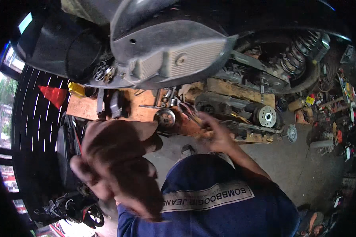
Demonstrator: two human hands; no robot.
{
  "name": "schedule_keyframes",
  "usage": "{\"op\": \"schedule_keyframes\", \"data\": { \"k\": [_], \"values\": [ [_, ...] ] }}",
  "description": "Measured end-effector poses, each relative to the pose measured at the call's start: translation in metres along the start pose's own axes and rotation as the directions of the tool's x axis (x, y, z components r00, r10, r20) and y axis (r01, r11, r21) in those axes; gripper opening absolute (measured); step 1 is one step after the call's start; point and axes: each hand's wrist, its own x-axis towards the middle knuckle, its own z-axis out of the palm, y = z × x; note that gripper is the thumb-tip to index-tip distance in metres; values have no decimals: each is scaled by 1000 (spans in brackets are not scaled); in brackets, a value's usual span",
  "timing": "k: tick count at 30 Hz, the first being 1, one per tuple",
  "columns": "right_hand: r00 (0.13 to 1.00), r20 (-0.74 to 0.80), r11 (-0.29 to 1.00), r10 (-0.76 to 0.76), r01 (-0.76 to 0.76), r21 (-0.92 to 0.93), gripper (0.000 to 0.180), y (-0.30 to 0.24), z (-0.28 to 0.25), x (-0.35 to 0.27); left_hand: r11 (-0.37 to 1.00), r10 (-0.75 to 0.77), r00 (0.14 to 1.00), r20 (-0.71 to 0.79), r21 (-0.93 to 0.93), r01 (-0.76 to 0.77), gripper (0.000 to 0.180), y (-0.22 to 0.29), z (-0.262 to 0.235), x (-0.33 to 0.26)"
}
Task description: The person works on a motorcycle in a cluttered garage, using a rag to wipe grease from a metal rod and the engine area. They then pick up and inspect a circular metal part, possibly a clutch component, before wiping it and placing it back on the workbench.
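Raised close in front of me, my left hand [118, 158] looks large and blurred. Its fingers are bent loosely and stand apart, with nothing visible in them. My right hand [214, 134] is lower, at the near edge of a wooden board [140, 100], smeared by motion. Just beyond its fingertips lie what look like pliers [190, 112]; whether the fingers touch them is unclear. Left of these sits a round metal pulley-like part [165, 118]. To the right is an opened scooter drive case [229, 108] with a round metal disc [267, 117] at its end.
A scooter's dark body panel [174, 55] spans the far side, with a coil spring [300, 53] at right. Small sockets and tools [168, 96] lie on the board. A red cone-like piece [54, 96] is at left. Cluttered parts [332, 106] line the right floor.
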Motion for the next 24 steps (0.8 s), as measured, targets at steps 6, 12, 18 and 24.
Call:
{"op": "schedule_keyframes", "data": {
  "k": [6, 12, 18, 24],
  "values": [
    [890, 142, 888, -434, 449, -102, 48, -42, -39, 9, 940, -157, 987, -45, -314, 135, 42, -30, 112, -17],
    [986, 164, 950, -20, -33, 311, 25, 31, -117, -55, 947, -114, 964, -241, -318, 32, 74, -46, 183, -29],
    [999, 4, 937, 49, -47, 345, 22, 48, -174, -61, 979, -98, 839, -535, 100, 178, 31, -51, 196, -42],
    [816, 235, 845, -528, 480, 235, 39, 32, -190, -50, 914, 51, 835, -549, 362, 182, 37, 7, 222, -58]
  ]
}}
